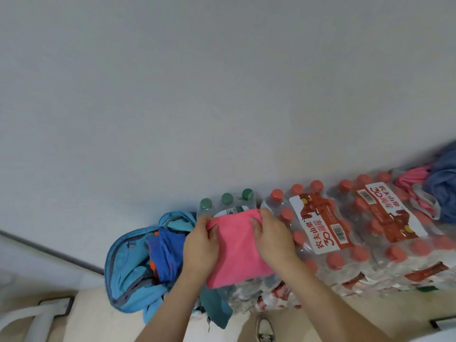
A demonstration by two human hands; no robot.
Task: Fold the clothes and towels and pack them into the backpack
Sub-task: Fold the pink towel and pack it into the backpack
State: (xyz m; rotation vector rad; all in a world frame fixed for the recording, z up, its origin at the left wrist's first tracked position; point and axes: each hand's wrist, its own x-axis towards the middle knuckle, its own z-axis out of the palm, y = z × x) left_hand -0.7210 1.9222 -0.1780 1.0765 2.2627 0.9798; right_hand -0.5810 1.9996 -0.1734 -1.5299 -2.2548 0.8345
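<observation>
On top of the shrink-wrapped water packs (345, 245) lies a folded pink towel (238, 255), held at its far edge by both hands. The left grip (201, 245) is clenched on the towel's far left corner, thumb lying on the pink cloth and fingers tucked beneath it. The right grip (271, 240) grasps the far right corner the same way, thumb on top. The towel's near edge hangs a little over the front of the packs.

Just left of the packs, the blue backpack (123, 275) sits on the floor against the wall (197, 95), its mouth wide open. A blue garment (165, 253) with orange trim is stuffed inside it. Green-capped bottles (227, 198) stand behind the towel, beside the red-capped ones. A teal cloth (217, 307) droops below the towel, between backpack and packs. At the far right end of the packs rests a heap of clothes (441, 183), blue over pink. A pale shoe (265, 329) shows on the floor between the forearms
</observation>
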